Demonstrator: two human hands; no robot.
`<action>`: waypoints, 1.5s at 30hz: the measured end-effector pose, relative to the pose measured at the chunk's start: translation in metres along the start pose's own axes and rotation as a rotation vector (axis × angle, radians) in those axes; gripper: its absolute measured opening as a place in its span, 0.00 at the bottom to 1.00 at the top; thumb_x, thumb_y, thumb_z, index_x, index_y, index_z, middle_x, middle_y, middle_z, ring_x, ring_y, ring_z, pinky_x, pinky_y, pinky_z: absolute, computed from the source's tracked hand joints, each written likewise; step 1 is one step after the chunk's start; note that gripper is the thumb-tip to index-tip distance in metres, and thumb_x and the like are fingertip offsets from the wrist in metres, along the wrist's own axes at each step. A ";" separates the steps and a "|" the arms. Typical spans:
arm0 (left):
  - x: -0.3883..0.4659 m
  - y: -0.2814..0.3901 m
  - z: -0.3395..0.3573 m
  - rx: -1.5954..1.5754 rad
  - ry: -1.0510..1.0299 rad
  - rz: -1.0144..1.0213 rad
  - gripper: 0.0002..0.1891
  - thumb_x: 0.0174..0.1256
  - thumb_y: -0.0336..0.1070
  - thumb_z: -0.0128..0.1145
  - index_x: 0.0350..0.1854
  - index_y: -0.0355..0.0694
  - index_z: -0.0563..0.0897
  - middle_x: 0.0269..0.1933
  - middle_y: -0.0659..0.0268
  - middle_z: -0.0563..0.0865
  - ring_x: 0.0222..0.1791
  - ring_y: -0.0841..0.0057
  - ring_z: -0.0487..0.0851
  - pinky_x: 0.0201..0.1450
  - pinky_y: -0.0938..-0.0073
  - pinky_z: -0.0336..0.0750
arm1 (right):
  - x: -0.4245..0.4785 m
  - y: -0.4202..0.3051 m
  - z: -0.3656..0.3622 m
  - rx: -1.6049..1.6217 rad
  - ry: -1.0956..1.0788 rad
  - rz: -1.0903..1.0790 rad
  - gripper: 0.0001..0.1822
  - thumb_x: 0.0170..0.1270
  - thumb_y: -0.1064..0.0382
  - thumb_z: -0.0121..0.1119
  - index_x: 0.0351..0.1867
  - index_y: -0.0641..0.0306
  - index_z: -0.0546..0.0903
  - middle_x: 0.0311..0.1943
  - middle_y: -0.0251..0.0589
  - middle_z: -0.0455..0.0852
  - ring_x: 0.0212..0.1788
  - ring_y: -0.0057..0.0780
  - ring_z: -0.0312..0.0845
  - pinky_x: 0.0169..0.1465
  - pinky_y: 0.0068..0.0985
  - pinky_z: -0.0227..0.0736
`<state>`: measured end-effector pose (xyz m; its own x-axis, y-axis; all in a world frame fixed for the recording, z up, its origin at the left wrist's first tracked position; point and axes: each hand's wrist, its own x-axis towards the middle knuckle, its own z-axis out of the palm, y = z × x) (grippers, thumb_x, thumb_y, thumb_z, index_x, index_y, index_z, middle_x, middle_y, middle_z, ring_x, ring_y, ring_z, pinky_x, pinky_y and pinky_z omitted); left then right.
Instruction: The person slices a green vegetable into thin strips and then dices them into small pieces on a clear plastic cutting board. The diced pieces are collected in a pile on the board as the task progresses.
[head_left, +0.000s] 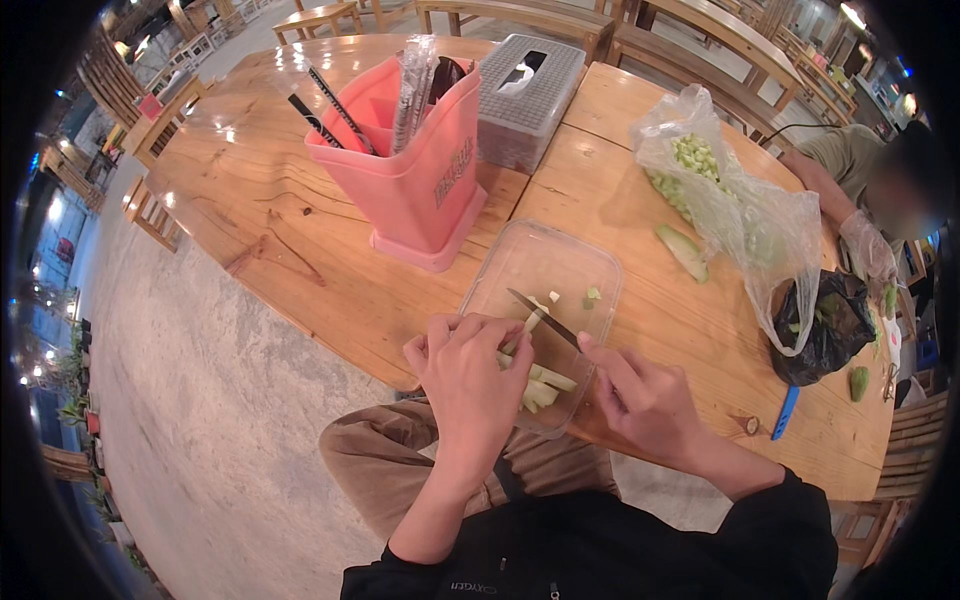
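My left hand (474, 356) pinches a pale green vegetable stick (532, 318) over a clear plastic lid or shallow container (581, 255). In my right hand (651, 397) is a knife (550, 319), its handle hidden by my fingers. The dark blade lies across the stick, near the left fingertips. Several more cut sticks (546, 386) lie on the plastic beneath and beside my left hand. A small pale cube (554, 296) sits just beyond the blade. Little green pieces (592, 293) rest farther right on the same plastic.
A pink straw holder (420, 202) and a grey-lidded tissue box (529, 105) stand beyond. To the right are a clear bag of diced vegetable (694, 161), a vegetable wedge (682, 253), a black plastic bag (814, 360) and a blue handle (785, 413). A gloved co-worker (847, 161) sits there.
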<state>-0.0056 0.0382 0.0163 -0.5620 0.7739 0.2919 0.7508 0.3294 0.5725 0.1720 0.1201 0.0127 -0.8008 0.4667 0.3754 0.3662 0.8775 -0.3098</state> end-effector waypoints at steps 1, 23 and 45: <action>0.000 -0.001 0.001 0.002 0.000 0.002 0.05 0.58 0.37 0.68 0.35 0.44 0.90 0.35 0.71 0.88 0.47 0.68 0.79 0.56 0.61 0.62 | -0.001 0.000 0.002 -0.003 -0.008 0.003 0.32 0.57 0.71 0.63 0.67 0.58 0.77 0.28 0.37 0.80 0.21 0.34 0.79 0.22 0.29 0.74; 0.000 -0.002 0.002 0.022 0.049 0.008 0.05 0.53 0.36 0.71 0.32 0.47 0.91 0.34 0.75 0.89 0.45 0.73 0.78 0.52 0.67 0.62 | 0.000 0.002 0.003 0.014 -0.020 0.023 0.29 0.58 0.73 0.63 0.65 0.60 0.78 0.28 0.39 0.82 0.21 0.36 0.79 0.23 0.31 0.74; 0.001 0.002 0.003 -0.005 0.037 0.010 0.05 0.57 0.37 0.69 0.34 0.45 0.91 0.36 0.73 0.88 0.47 0.70 0.77 0.54 0.63 0.61 | 0.002 0.005 0.001 0.045 0.047 0.025 0.30 0.57 0.72 0.63 0.65 0.60 0.78 0.28 0.37 0.82 0.22 0.33 0.79 0.22 0.30 0.73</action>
<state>-0.0036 0.0415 0.0162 -0.5667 0.7569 0.3256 0.7550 0.3187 0.5731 0.1715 0.1251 0.0112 -0.7681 0.4943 0.4070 0.3633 0.8598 -0.3587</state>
